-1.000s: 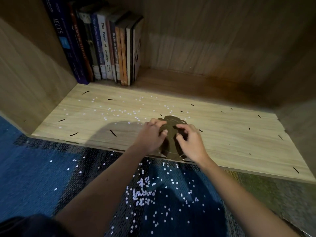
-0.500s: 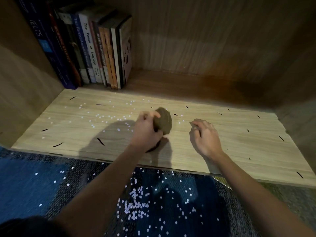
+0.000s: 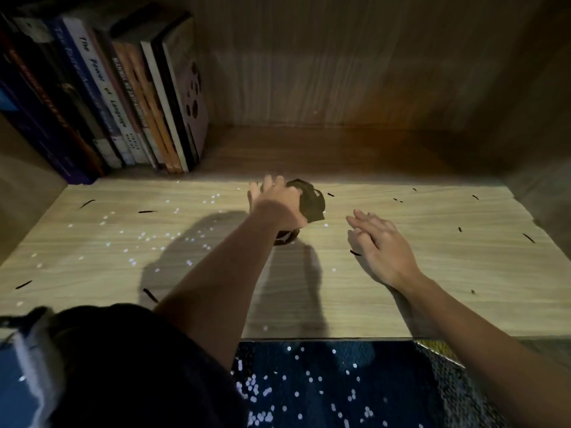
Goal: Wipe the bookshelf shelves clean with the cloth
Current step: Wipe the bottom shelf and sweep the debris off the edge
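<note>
Here | books (image 3: 123, 97) stand upright at the back-left corner of the shelf (image 3: 448, 304) | white specks (image 3: 142, 236) scattered | left hand (image 3: 278, 202) on the bunched dark cloth (image 3: 312, 200) mid-shelf, fingers reaching forward, grip hidden, cannot tell | right hand (image 3: 381, 247) flat on the shelf, fingers straight, near the cloth

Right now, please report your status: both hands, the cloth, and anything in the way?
Left hand on bunched cloth, grip unclear. Right hand open, empty, to its right. White beads, dark strips litter shelf; books rear left.
</note>
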`<state>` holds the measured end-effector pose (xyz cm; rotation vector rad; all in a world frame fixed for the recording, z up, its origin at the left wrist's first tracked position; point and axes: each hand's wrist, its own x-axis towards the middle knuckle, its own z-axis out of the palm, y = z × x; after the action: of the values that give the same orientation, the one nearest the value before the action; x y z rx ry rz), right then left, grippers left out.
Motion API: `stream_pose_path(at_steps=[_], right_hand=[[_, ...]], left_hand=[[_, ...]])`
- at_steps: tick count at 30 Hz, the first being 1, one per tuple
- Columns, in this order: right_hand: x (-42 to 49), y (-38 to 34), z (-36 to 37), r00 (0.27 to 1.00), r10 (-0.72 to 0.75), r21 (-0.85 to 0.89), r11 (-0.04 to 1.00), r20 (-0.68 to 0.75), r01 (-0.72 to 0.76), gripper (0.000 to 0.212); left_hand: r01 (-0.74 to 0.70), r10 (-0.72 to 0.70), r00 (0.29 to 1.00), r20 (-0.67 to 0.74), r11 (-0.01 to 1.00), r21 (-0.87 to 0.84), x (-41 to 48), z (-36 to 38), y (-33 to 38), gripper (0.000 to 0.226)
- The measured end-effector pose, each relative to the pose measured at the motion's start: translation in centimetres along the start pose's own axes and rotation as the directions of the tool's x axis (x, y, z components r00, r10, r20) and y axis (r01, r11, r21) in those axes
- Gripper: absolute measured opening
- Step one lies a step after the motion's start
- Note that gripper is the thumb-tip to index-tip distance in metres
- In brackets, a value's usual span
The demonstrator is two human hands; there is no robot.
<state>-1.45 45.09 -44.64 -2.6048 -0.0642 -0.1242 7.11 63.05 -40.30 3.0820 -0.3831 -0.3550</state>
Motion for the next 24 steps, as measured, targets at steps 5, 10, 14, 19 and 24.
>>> stream_pose_path(at_steps=[5, 10, 14, 19, 24], right_hand=[[-0.3, 0.1, 0.2, 0.999, 0.024, -0.021, 0.999, 0.028, -0.024, 0.047], [-0.2, 0.1, 0.3, 0.999, 0.036, -0.031, 0.999, 0.025, -0.035, 0.047], [-0.2, 0.0, 0.4, 0.999, 0.025, -0.042, 0.999, 0.023, -0.024, 0.06], [-0.2, 0.3, 0.4, 1.0, 0.021, -0.018, 1.0, 0.02, -0.02, 0.056], [0.1, 0.2, 0.1, 0.999, 0.037, 0.011, 0.999, 0.024, -0.037, 0.038]], left_hand=[[-0.158, 0.173, 0.977, -0.128, 0.981, 0.116, -1.8, 0.2, 0.0, 0.043], [-0.272, 0.208, 0.958, -0.199, 0.882, -0.385, -5.3, -0.6, -3.1, 0.039], [-0.133, 0.012, 0.958, -0.286, 0.903, -0.408, -2.1, -1.6, -2.1, 0.055], [-0.215, 0.2, 0.972, -0.122, 0.968, -0.129, -1.6, 2.1, 0.5, 0.06], [-0.45, 0.444, 0.893, -0.077, 0.885, -0.121, -7.0, 2.5, -0.8, 0.053]])
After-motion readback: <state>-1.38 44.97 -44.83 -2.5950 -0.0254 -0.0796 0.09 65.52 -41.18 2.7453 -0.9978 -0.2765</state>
